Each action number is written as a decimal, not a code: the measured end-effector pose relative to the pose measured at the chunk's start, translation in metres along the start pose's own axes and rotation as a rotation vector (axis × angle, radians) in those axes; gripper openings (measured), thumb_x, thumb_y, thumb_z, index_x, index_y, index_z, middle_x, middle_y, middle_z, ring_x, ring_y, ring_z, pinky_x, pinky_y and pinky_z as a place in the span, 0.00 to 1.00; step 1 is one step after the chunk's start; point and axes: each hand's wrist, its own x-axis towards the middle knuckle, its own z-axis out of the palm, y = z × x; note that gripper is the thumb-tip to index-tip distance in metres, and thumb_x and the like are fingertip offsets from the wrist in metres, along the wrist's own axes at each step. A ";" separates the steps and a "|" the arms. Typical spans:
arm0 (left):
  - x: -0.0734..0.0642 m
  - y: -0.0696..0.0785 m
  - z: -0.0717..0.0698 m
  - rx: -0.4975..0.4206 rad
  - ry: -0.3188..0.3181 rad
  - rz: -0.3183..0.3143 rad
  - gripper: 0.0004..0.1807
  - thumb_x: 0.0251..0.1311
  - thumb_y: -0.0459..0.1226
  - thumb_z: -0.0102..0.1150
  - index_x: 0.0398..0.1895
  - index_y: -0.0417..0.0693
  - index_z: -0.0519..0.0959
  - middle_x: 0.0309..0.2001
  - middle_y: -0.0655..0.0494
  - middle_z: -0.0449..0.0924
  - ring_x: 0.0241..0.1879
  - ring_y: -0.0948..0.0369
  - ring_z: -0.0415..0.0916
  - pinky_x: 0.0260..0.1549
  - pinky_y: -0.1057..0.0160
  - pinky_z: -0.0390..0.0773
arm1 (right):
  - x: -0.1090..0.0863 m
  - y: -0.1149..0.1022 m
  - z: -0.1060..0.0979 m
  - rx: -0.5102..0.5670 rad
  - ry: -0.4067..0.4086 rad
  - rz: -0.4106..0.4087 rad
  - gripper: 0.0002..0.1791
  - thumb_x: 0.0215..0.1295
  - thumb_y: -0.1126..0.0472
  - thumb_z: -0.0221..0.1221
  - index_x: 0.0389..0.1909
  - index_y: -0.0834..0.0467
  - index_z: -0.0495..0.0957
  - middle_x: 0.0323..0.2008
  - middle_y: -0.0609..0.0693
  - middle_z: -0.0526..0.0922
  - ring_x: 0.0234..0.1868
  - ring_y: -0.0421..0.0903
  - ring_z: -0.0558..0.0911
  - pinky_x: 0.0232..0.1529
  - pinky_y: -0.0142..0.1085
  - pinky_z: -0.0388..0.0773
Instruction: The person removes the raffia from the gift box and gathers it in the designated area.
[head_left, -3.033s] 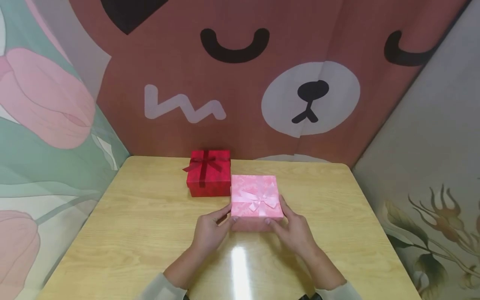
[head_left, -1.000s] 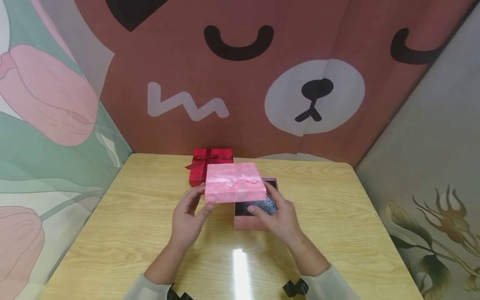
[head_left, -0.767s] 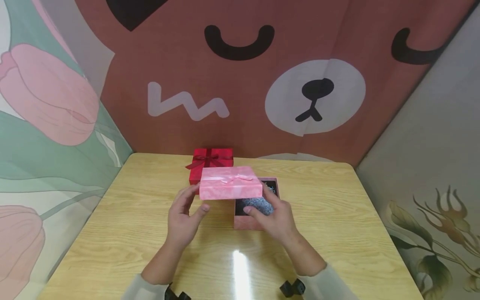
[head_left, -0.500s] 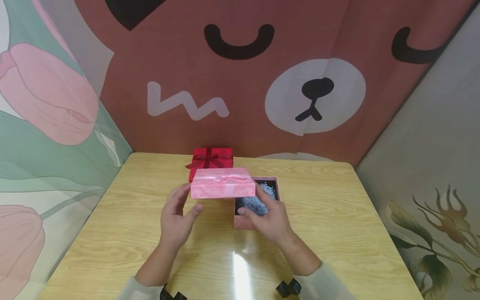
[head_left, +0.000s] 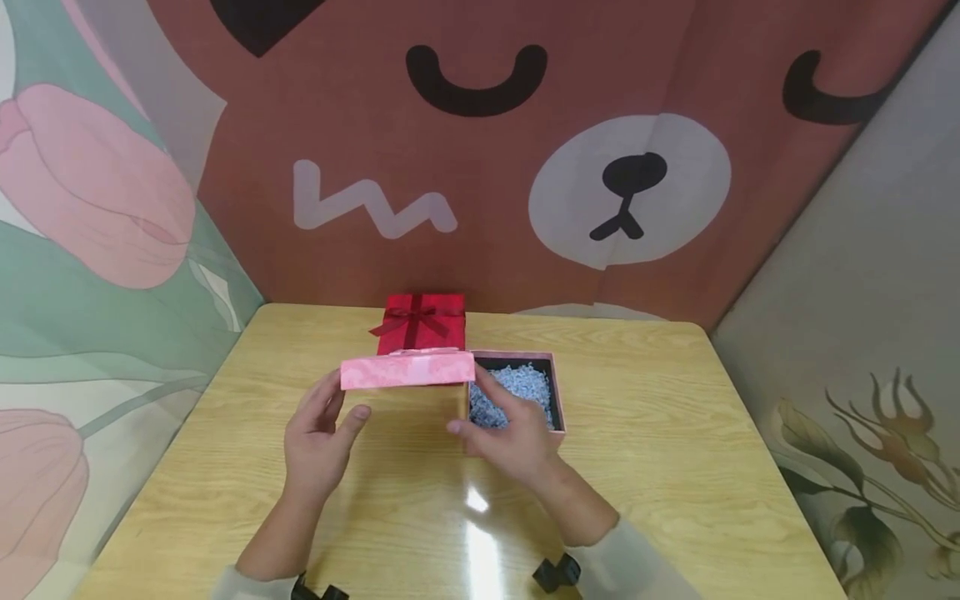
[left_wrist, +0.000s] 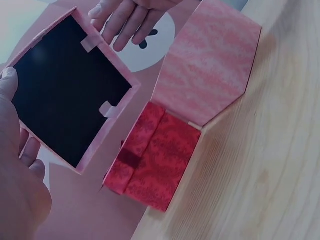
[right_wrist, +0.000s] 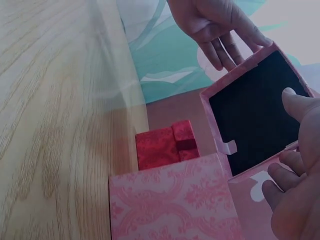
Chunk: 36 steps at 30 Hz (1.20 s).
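A pink gift box lid (head_left: 408,369) is held in the air between both hands, left of its box. The left hand (head_left: 315,446) supports its left side, with the thumb apart from the front edge in the head view. On the other side, the fingers of the right hand (head_left: 517,433) hold the lid's right edge. Its black inside (left_wrist: 70,95), with two small pink tabs, shows in the left wrist view. The pink box base (head_left: 558,400) stands uncovered on the table behind the right hand, and blue shredded paper (head_left: 521,385) fills it.
A red gift box (head_left: 442,329) with a dark red ribbon stands at the table's back edge, partly behind the lid. The wooden table (head_left: 637,467) meets a bear-printed backdrop (head_left: 337,275) at the back. Patterned cloth hangs on both sides.
Three seconds ago the lid sat on the pink box. Both hands have lifted it and carried it left, tilting its front face toward the camera. More of the blue shredded paper now shows.
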 end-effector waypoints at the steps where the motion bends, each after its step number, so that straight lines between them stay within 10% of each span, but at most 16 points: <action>1: 0.000 0.000 -0.002 0.000 0.013 -0.011 0.33 0.54 0.14 0.67 0.67 0.29 0.75 0.63 0.43 0.76 0.67 0.57 0.75 0.65 0.61 0.71 | 0.001 -0.002 0.002 -0.018 0.002 0.012 0.47 0.61 0.42 0.73 0.79 0.32 0.60 0.40 0.42 0.90 0.21 0.37 0.86 0.31 0.35 0.86; 7: 0.001 0.001 -0.013 -0.040 0.080 -0.061 0.32 0.55 0.13 0.65 0.66 0.27 0.74 0.59 0.51 0.81 0.63 0.59 0.77 0.64 0.63 0.73 | 0.004 -0.008 0.013 -0.027 -0.035 0.096 0.47 0.60 0.39 0.73 0.78 0.30 0.61 0.64 0.47 0.82 0.18 0.36 0.84 0.30 0.33 0.85; 13: 0.002 0.003 -0.026 -0.013 0.137 -0.142 0.24 0.60 0.16 0.63 0.62 0.25 0.77 0.54 0.48 0.83 0.59 0.57 0.78 0.60 0.62 0.77 | 0.008 -0.007 0.025 -0.072 -0.065 0.029 0.46 0.62 0.38 0.71 0.79 0.33 0.61 0.70 0.45 0.76 0.06 0.33 0.56 0.10 0.32 0.64; 15: 0.002 0.004 -0.030 -0.003 0.141 -0.152 0.23 0.61 0.17 0.64 0.61 0.26 0.77 0.55 0.46 0.83 0.58 0.55 0.79 0.60 0.62 0.78 | 0.009 -0.006 0.029 -0.091 -0.068 -0.016 0.46 0.63 0.38 0.70 0.79 0.37 0.61 0.70 0.45 0.76 0.09 0.35 0.54 0.19 0.31 0.75; 17: 0.001 0.004 -0.034 0.004 0.140 -0.154 0.23 0.62 0.19 0.64 0.62 0.26 0.77 0.56 0.43 0.82 0.57 0.54 0.78 0.59 0.63 0.79 | 0.010 -0.006 0.033 -0.123 -0.066 -0.040 0.46 0.63 0.37 0.69 0.80 0.38 0.62 0.70 0.41 0.76 0.17 0.33 0.72 0.38 0.34 0.85; 21: 0.000 0.003 -0.042 0.004 0.147 -0.165 0.24 0.62 0.19 0.64 0.63 0.25 0.76 0.58 0.46 0.82 0.57 0.55 0.78 0.58 0.64 0.80 | 0.011 -0.008 0.041 -0.124 -0.071 -0.025 0.45 0.64 0.36 0.68 0.79 0.38 0.63 0.69 0.38 0.75 0.63 0.43 0.80 0.66 0.51 0.76; 33: -0.005 0.005 -0.069 0.032 0.157 -0.229 0.23 0.66 0.18 0.59 0.64 0.25 0.74 0.58 0.54 0.84 0.61 0.61 0.78 0.54 0.72 0.79 | 0.015 -0.012 0.062 -0.139 -0.124 -0.001 0.45 0.63 0.37 0.70 0.79 0.32 0.62 0.71 0.40 0.74 0.50 0.42 0.85 0.64 0.50 0.78; 36: -0.007 0.006 -0.075 0.024 0.183 -0.277 0.22 0.67 0.18 0.57 0.64 0.23 0.74 0.56 0.55 0.85 0.59 0.63 0.80 0.54 0.73 0.79 | 0.017 -0.010 0.068 -0.126 -0.144 -0.022 0.45 0.63 0.38 0.70 0.79 0.32 0.61 0.71 0.40 0.74 0.62 0.43 0.82 0.64 0.48 0.78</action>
